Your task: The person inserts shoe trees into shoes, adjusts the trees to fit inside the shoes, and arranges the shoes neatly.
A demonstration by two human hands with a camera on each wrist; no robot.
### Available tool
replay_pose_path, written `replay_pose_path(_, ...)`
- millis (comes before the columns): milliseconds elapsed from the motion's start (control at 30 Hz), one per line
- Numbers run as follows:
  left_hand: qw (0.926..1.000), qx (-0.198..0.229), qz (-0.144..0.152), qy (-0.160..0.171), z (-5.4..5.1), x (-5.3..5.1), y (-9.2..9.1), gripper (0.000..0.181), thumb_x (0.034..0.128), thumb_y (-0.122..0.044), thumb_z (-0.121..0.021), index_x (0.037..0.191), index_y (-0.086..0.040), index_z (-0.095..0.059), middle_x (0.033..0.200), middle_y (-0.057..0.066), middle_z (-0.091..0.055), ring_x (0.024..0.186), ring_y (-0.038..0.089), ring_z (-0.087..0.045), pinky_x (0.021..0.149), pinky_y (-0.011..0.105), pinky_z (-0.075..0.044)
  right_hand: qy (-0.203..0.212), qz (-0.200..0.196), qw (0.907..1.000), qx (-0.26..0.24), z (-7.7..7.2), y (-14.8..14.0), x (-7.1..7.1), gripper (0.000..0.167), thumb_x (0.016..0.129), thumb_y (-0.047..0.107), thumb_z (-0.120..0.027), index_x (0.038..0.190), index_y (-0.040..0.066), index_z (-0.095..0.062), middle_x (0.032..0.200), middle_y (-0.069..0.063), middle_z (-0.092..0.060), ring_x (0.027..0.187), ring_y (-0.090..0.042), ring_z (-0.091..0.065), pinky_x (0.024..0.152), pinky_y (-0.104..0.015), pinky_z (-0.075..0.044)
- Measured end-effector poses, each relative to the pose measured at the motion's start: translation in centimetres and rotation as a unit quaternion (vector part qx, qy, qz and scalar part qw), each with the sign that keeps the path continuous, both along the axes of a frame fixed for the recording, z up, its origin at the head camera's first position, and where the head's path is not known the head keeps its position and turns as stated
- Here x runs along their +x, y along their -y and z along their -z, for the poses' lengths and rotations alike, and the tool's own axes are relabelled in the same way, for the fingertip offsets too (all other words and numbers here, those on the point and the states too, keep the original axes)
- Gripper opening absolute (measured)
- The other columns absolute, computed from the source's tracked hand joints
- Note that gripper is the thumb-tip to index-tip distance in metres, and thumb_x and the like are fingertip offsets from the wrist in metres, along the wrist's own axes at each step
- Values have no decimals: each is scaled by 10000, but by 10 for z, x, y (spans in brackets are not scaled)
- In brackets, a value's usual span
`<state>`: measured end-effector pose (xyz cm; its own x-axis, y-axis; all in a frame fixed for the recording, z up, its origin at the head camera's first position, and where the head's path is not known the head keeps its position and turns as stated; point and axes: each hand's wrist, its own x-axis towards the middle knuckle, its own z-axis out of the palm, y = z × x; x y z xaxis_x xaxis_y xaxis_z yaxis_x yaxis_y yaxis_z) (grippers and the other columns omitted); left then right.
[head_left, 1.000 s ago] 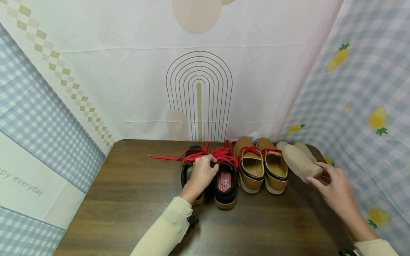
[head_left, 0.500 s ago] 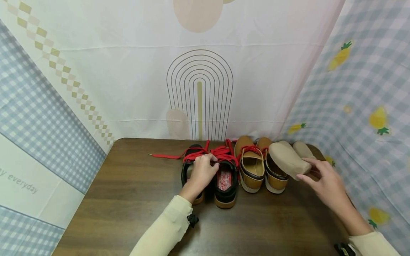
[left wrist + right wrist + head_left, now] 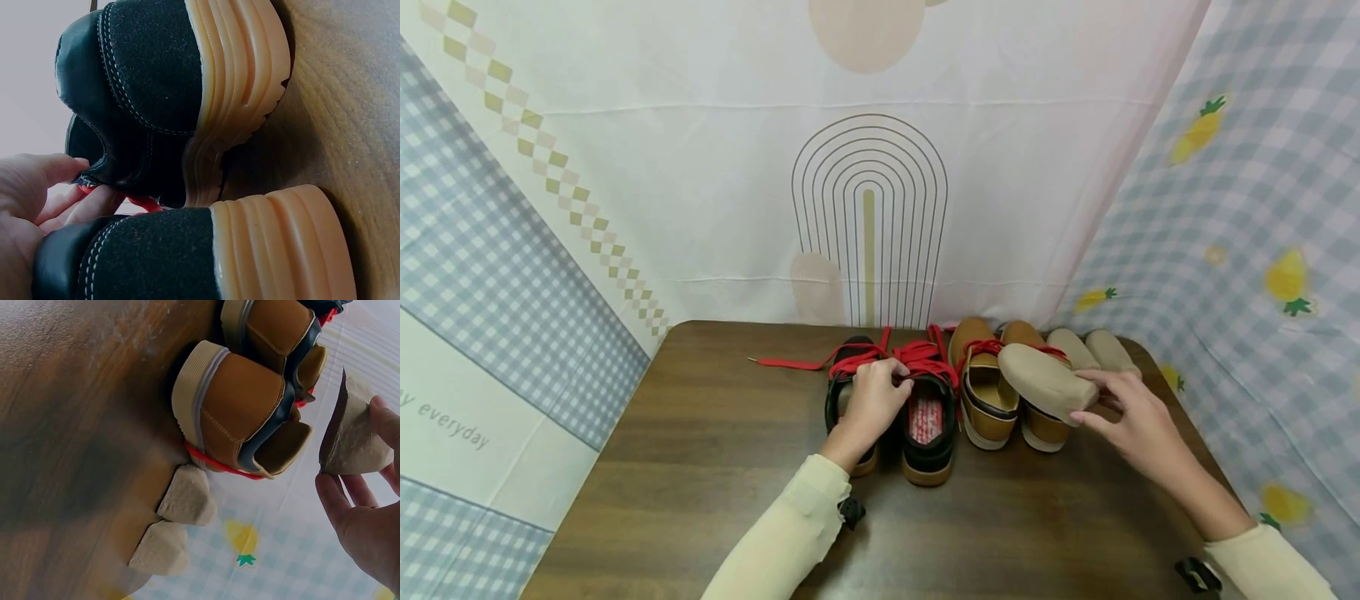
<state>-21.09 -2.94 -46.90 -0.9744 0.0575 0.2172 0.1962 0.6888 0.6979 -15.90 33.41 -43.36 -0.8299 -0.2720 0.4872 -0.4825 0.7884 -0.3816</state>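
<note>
Two pinches: our left hand [image 3: 871, 402] has a black shoe [image 3: 928, 457], our right hand [image 3: 1135, 417] a beige stuffer [image 3: 1045, 383] by one end, so it might drop below that hand.

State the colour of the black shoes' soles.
The soles are light orange-tan; the left wrist view shows this best.

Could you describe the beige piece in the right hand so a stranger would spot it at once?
Find the wooden table and, near its far edge, the red-laced tan shoes. Partly covering them in the head view is a round-ended beige piece, held by the right hand. Two similar pieces lie toward the table's far right corner, but only this one is held up.
</note>
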Motion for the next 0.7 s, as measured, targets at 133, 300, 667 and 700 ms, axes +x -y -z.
replay_pose_path(133,10000,-15,8,-19,1,0,-1,53,930,-143,-772,962,-102,-779,956,51,-783,896,210,-734,744,360,-594,1,-91,10000,21,-1,4,-1,664,682,43,-940,1293,71,-680,1066,-42,-608,998,85,-492,862,22,-412)
replay_pose_path(300,10000,-3,16,-29,0,0,-1,54,928,-146,-775,961,-103,-776,954,51,-780,887,209,-733,733,356,-593,69,-135,9999,39,-2,9,0,656,692,48,-936,1294,74,-676,1045,-34,-590,967,34,-527,862,16,-419)
replay_pose_path(667,9999,-22,-2,-110,1,0,-1,47,921,-139,-776,950,-103,-768,948,52,-777,881,214,-728,744,373,-590,261,-306,9992,31,-8,24,0,635,719,86,-930,1301,87,-676,1066,0,-610,956,42,-553,842,-57,-497)
replay_pose_path(700,9999,-23,-6,-127,1,0,-1,48,919,-138,-778,949,-102,-767,947,51,-777,884,215,-729,752,377,-591,291,-339,9990,13,-8,25,-1,635,718,84,-930,1301,89,-676,1062,3,-611,956,45,-555,842,-67,-505)
